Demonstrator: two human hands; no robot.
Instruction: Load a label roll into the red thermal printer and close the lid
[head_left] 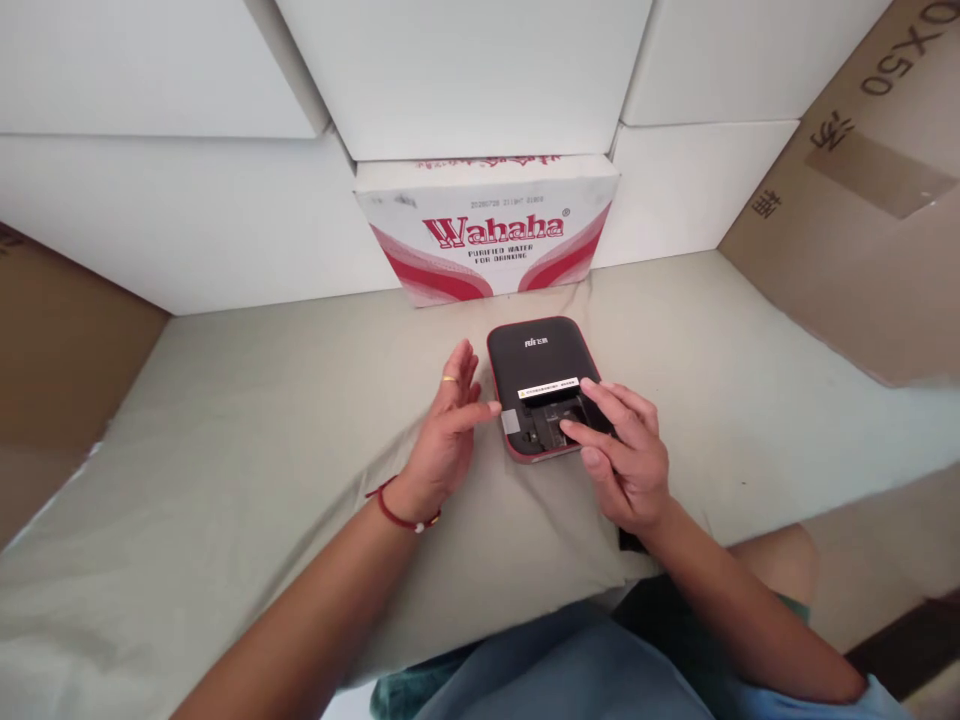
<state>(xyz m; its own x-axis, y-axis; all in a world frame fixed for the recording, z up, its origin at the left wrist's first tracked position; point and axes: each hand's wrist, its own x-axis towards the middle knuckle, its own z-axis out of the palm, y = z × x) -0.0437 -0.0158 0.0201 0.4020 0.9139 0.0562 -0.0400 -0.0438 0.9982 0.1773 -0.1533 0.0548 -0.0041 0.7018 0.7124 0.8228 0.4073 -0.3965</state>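
Note:
A flat black device (pixel 540 365) with a red rim and white lettering lies on the cloth-covered surface. Across it runs a white label strip (pixel 548 388), and below that a recessed compartment (pixel 553 425) shows small parts I cannot make out. My left hand (pixel 450 430) is beside the device's left edge, fingers stretched, the thumb tip at the rim by a small grey sticker (pixel 511 421). Over the lower right corner is my right hand (pixel 626 450); its index fingertip rests in the compartment and another fingertip is at the label's right end. Neither hand grips anything.
A white and red Wahaha water carton (pixel 495 235) stands behind the device, among stacked white boxes (pixel 480 70). Brown cardboard walls flank the left (pixel 60 370) and right (pixel 847 200). A black object (pixel 631 541), mostly hidden, lies under my right wrist near the front edge.

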